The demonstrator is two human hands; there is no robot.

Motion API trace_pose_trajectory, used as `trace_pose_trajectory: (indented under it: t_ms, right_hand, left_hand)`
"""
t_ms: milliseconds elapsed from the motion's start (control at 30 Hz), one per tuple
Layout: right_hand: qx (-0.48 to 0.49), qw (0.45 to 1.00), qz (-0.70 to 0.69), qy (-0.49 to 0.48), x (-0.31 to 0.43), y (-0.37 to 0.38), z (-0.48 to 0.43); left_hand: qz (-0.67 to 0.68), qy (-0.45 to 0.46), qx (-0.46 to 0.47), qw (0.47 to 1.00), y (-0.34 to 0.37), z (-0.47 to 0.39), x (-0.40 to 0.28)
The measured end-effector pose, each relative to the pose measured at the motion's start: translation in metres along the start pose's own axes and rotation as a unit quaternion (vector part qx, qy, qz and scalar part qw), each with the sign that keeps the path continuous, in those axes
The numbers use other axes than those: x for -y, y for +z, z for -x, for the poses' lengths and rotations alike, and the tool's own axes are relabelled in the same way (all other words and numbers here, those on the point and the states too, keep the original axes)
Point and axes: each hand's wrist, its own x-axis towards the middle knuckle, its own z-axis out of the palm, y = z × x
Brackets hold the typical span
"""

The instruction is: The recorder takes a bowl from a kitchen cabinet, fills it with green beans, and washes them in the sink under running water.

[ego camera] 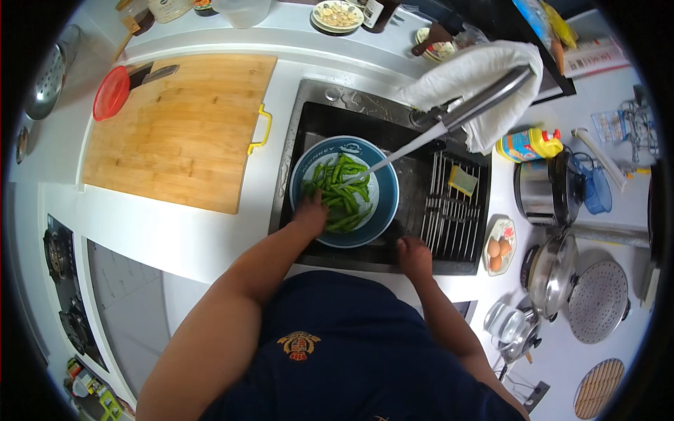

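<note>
Water runs from the faucet [487, 100] into a blue basin [388, 202] standing in the dark sink [410, 184]. Several green peppers [345, 194] lie in the basin. My left hand [311, 214] reaches over the basin's near left rim, its fingertips among the peppers; whether it grips any is hidden. My right hand [415, 258] rests at the sink's near edge, right of the basin, with its fingers curled; nothing shows in it.
A wooden cutting board [174, 137] with a yellow handle lies left of the sink, a knife [160, 73] and red strainer [111, 93] at its far left corner. A rack [447, 221] holding a sponge [463, 180] is in the sink's right side. Eggs [495, 250] sit on a plate further right.
</note>
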Motion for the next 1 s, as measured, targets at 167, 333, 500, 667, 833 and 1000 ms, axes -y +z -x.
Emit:
trace_pose_trajectory:
  t_ms: [167,333,500,667,833,1000]
  right_hand:
    - [-0.102,0.984,-0.035,0.141,-0.002,0.006,0.001]
    - [-0.081,0.984,0.049,0.153,0.008,0.013,0.002]
    - [-0.054,0.984,0.074,0.155,0.013,0.008,0.000]
    - [-0.016,0.982,0.086,0.167,0.020,0.001,-0.002]
    - [-0.035,0.986,0.078,0.146,0.018,0.001,0.000]
    - [-0.012,0.984,0.074,0.164,0.022,-0.004,-0.001]
  left_hand:
    - [0.018,-0.003,-0.004,1.000,-0.004,0.000,0.000]
    - [0.000,-0.002,-0.003,1.000,-0.012,0.007,0.000]
    - [0.005,0.006,-0.043,0.999,-0.013,0.011,-0.001]
    - [0.000,0.000,-0.063,0.998,-0.013,0.012,-0.003]
    - [-0.005,-0.002,-0.066,0.998,-0.013,0.010,-0.003]
    - [0.003,0.004,-0.055,0.998,-0.016,0.009,-0.004]
